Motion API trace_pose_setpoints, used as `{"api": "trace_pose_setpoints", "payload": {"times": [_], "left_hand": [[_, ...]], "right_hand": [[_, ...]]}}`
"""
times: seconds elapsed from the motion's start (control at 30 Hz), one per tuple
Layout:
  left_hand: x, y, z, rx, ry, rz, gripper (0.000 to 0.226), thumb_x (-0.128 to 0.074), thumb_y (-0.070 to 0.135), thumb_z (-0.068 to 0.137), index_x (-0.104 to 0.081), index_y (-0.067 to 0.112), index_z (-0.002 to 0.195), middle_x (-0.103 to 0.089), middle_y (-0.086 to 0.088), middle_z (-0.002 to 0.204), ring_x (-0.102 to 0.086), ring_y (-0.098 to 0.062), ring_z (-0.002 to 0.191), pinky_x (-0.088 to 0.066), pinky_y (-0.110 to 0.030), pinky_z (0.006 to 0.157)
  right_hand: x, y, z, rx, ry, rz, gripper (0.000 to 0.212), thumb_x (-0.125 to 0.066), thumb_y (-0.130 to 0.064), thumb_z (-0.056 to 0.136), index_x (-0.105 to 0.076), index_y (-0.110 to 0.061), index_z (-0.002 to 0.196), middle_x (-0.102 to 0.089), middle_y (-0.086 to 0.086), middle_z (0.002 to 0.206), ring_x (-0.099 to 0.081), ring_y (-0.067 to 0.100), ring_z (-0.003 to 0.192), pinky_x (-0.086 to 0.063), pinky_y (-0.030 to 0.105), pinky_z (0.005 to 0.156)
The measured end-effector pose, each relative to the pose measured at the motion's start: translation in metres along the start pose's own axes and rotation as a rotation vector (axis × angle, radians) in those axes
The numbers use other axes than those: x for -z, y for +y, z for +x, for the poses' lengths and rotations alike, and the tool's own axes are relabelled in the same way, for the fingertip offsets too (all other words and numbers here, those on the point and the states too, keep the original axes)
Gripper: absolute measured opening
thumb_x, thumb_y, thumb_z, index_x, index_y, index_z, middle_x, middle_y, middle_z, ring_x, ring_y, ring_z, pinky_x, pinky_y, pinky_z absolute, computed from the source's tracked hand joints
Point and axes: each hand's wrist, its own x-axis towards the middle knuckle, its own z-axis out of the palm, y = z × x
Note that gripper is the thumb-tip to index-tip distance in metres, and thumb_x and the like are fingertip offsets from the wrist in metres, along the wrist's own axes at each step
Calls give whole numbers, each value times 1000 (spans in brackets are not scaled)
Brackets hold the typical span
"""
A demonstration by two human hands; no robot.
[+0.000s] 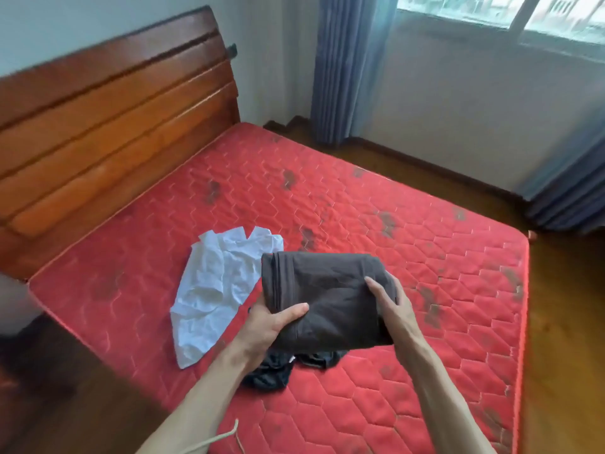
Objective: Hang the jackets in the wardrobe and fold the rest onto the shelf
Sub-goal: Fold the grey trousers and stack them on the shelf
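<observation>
Underneath, the folded brown garment (327, 296) half-hides dark clothing (271, 371).

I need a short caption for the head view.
Both hands hold a folded brown garment above a red mattress.

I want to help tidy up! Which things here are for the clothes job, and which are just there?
For the job:
brown garment, folded, held by left hand and right hand
white garment, crumpled on the mattress
black garment, under the brown one

Just there:
headboard
curtains
window
</observation>
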Motion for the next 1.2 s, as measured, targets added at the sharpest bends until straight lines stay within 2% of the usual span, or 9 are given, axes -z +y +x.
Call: {"api": "trace_pose_setpoints", "payload": {"times": [0.1, 0.23, 0.4, 0.57, 0.63, 0.77, 0.87, 1.07, 1.2], "left_hand": [[31, 12, -27, -39, 103, -24, 45, -88, 17, 82, -68, 22, 122, -79, 2, 113, -76, -17, 105, -60, -21, 77], [76, 25, -70, -76, 247, -48, 43, -82, 10, 87, -68, 11, 127, -78, -6, 118, -74, -26, 113, -60, -38, 95], [138, 34, -138, -147, 426, -139, 48, -88, 15, 80, -71, 11, 125, -77, -11, 120, -73, -31, 114, -57, -48, 101], [198, 35, -206, -207, 562, -291, 41, -88, 16, 80, -76, 19, 119, -76, -13, 123, -73, -31, 115, -62, -35, 88], [224, 35, -233, -203, 607, -323, 40, -88, 18, 80, -77, 21, 119, -75, -12, 124, -73, -30, 115, -62, -35, 89], [280, 32, -288, -197, 716, -318, 61, -92, 35, 74, -70, 23, 129, -75, -5, 125, -72, -26, 117, -58, -44, 99], [319, 28, -324, -203, 780, -346, 66, -94, 35, 75, -67, 24, 133, -75, -3, 126, -71, -25, 118, -56, -48, 103], [395, 26, -389, -237, 895, -352, 68, -94, 39, 70, -68, 25, 132, -76, -1, 124, -73, -22, 115, -56, -48, 103], [446, 28, -429, -254, 1008, -320, 79, -95, 50, 59, -67, 31, 130, -77, 7, 120, -73, -19, 113, -57, -44, 101]], "right_hand": [[-32, -19, -8, 18, -177, -34, 65, -88, -64, 67, -63, -47, 125, -73, -27, 114, -69, -8, 103, -54, 15, 78], [-87, -35, -24, 74, -318, -55, 67, -94, -55, 65, -63, -44, 124, -75, -24, 111, -71, -5, 101, -52, 6, 73], [-170, -51, -64, 66, -580, -8, 66, -93, -55, 66, -58, -61, 122, -73, -24, 116, -71, -2, 105, -57, 12, 75], [-253, -61, -113, 80, -836, 36, 79, -94, -43, 69, -56, -52, 137, -70, -8, 133, -68, 16, 122, -56, 42, 101], [-285, -61, -133, 94, -896, 26, 76, -95, -38, 70, -58, -49, 135, -71, -5, 133, -69, 18, 122, -58, 41, 97], [-349, -59, -171, 112, -1075, -55, 81, -96, -36, 72, -52, -57, 137, -69, -15, 132, -69, 9, 118, -61, 25, 83], [-398, -60, -201, 97, -1204, -118, 91, -98, -38, 69, -44, -64, 138, -66, -23, 132, -68, 5, 118, -62, 35, 86], [-495, -58, -272, 221, -1238, -112, 92, -99, -35, 66, -47, -62, 138, -64, -24, 135, -65, 3, 122, -59, 20, 86], [-557, -52, -321, 261, -1263, -95, 92, -99, -44, 65, -46, -63, 138, -63, -26, 135, -64, 1, 122, -59, 29, 94]]}}
